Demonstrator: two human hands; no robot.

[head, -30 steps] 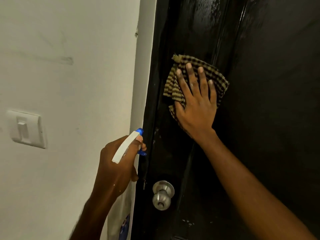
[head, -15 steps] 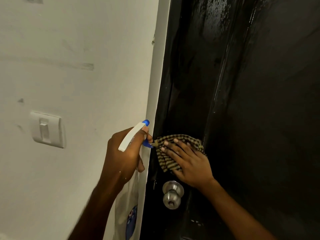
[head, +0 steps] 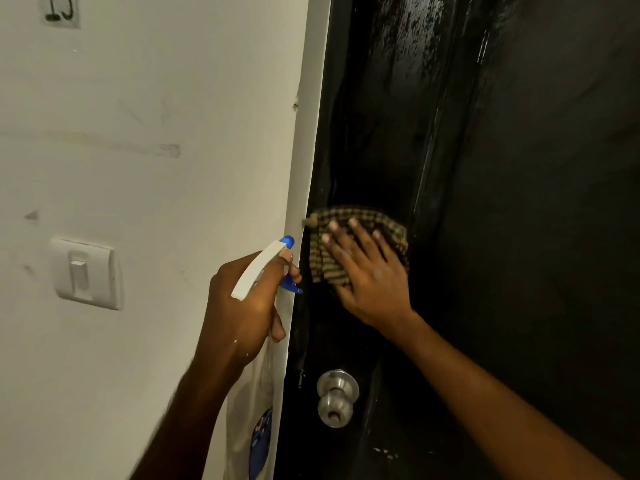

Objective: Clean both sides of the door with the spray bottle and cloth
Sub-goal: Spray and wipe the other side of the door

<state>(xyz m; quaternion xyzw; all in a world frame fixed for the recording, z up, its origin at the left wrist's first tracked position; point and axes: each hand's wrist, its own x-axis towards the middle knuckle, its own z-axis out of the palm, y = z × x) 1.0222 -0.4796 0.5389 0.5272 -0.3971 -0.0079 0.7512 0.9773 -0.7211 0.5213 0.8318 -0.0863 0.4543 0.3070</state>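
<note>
A glossy black door (head: 519,202) fills the right half of the view, wet and streaky near its top. My right hand (head: 367,271) lies flat with straight fingers on a brown checked cloth (head: 325,261), pressing it against the door's left edge above the knob. My left hand (head: 246,306) grips the neck of a white spray bottle (head: 258,268) with a blue nozzle, held upright in front of the white door frame (head: 304,150). The bottle's pale body hangs below the hand.
A round metal door knob (head: 336,398) sticks out of the door below the cloth. A white light switch (head: 85,273) sits on the white wall at the left. A paper label with handwritten figures (head: 60,10) is stuck high on the wall.
My right hand swept the cloth from high on the door down to just above the knob, then back up a little. The left hand kept the bottle about where it was.
</note>
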